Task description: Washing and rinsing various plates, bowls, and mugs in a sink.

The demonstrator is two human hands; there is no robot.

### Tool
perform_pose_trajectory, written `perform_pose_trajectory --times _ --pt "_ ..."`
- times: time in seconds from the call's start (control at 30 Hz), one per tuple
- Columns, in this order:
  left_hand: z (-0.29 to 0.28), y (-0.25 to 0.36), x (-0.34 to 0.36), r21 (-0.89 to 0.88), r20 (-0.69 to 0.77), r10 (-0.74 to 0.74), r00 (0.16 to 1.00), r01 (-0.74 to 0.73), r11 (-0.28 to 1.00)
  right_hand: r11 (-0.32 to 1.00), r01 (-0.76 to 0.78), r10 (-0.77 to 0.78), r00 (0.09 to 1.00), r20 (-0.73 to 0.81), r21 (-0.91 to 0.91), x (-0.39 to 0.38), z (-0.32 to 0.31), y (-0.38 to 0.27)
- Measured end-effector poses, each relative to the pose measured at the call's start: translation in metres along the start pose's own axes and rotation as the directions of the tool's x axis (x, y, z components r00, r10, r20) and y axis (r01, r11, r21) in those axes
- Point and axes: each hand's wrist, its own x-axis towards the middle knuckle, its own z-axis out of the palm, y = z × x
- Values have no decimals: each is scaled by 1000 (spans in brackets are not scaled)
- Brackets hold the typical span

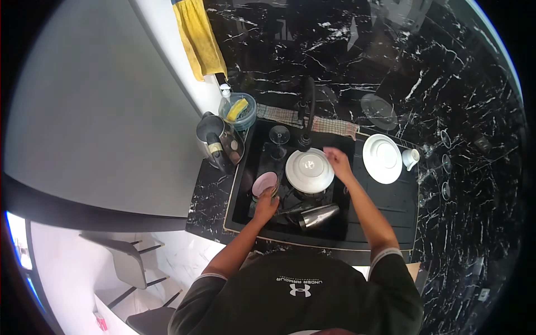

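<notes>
My left hand (267, 205) grips the edge of a small pink dish (264, 181), stacked on other small dishes in the left part of the black sink (243, 209). At the right rim of an upturned white plate (310, 173), my right hand (339, 163) has its fingers curled, apparently holding it. Behind the pink dish stands a stemmed glass (279, 135) beneath the black tap (307, 111). A metal cylinder (321, 215) lies at the sink's front, with dark items partly hidden under the plate.
An electric kettle (218, 142) and a tub with a yellow sponge (237, 110) stand left. A white plate (382, 159) and cup (410, 158) rest on the drainboard (391, 218), glasses (445, 162) beyond. A checked cloth (335, 125) lies behind the sink; chairs (125, 257) are lower left.
</notes>
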Motion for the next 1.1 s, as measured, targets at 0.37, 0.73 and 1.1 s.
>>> perform_pose_trajectory --times 0.37,0.73,1.1 --pt "16 -70 32 414 229 -107 968 3 910 921 -290 262 955 137 259 155 64 -17" --pt "12 -81 39 463 361 -56 931 -127 877 983 -43 103 935 339 -177 180 64 -23" --pt "10 -81 39 412 378 10 926 -177 894 864 364 -331 931 151 -348 157 80 -26"
